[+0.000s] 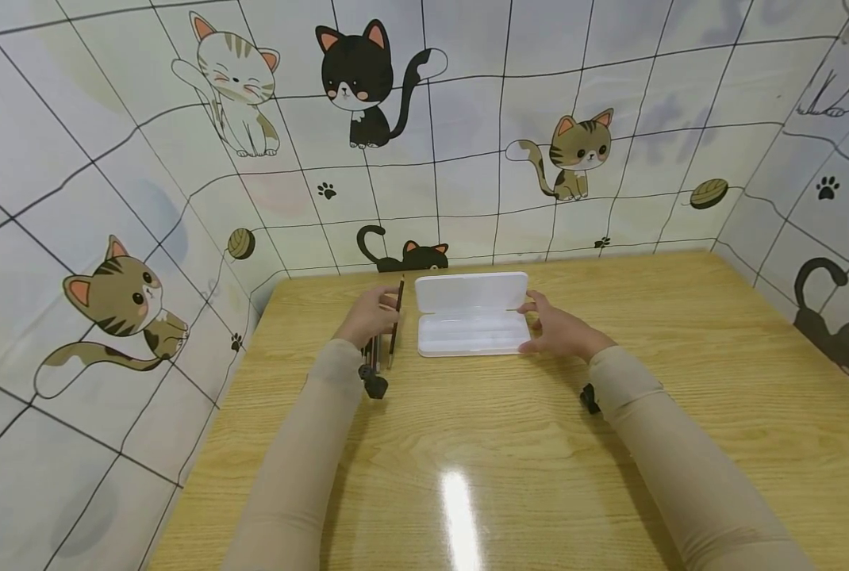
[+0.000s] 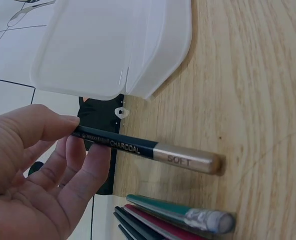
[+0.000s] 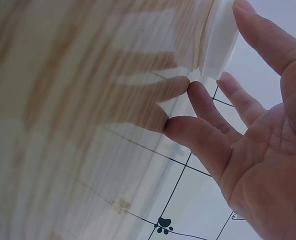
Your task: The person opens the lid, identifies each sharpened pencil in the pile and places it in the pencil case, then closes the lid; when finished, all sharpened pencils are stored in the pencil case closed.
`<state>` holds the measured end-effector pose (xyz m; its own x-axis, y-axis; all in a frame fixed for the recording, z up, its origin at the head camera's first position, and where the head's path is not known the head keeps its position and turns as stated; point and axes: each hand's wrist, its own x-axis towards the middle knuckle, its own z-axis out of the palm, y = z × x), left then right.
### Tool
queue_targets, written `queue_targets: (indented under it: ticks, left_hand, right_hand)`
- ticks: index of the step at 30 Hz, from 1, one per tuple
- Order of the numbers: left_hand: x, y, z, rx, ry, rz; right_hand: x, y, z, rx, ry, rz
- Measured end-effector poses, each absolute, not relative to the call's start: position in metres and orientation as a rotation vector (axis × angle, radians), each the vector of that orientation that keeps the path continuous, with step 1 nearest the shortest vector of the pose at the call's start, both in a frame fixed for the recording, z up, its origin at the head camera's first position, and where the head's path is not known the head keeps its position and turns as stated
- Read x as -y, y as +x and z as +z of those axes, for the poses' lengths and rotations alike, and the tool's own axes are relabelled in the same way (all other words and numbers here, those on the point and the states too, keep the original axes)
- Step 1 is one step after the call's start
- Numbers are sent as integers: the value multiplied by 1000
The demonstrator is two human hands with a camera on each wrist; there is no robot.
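Note:
My left hand point(image 1: 369, 317) pinches a black charcoal pencil point(image 2: 130, 145) between thumb and fingers. Its gold end, printed "SOFT", points away from the hand in the left wrist view. Just to the right stands a white pencil case point(image 1: 473, 346) with its lid point(image 1: 471, 293) raised and no pencil visible inside. Beside the case's right end, my right hand point(image 1: 562, 329) has its fingers spread and loosely bent. The thumb point(image 3: 263, 35) lies at the case's edge; whether it presses there is unclear.
Several other pencils point(image 2: 163, 215), one green with a silver end, lie on the wooden table point(image 1: 482, 444) under the left hand. Dark wrist mounts point(image 1: 374, 385) hang below the sleeves. A cat-patterned wall covering point(image 1: 467, 182) rises behind the table.

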<state>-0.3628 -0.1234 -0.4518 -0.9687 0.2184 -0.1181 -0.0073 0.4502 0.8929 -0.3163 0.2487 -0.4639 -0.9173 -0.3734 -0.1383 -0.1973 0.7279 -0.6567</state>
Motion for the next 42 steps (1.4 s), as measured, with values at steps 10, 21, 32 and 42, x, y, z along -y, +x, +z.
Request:
queue_targets:
  ticks: [10,21,32,42]
  left_hand:
    - [129,-362,-440,-2568,252,1636]
    - [125,-362,-436,-2682,377,1718]
    - [120,-360,-434,-2763,509,1859]
    - [110,-361,-436,-2758,633,1911]
  right_hand:
    - [-250,-316,-464,-2666,-446,-983]
    - [-249,-316,-464,-2667,-442,-984]
    - [-248,-316,-465,-2658,-434,-989]
    - [-250,-317,-466,-2670,-449,-967]
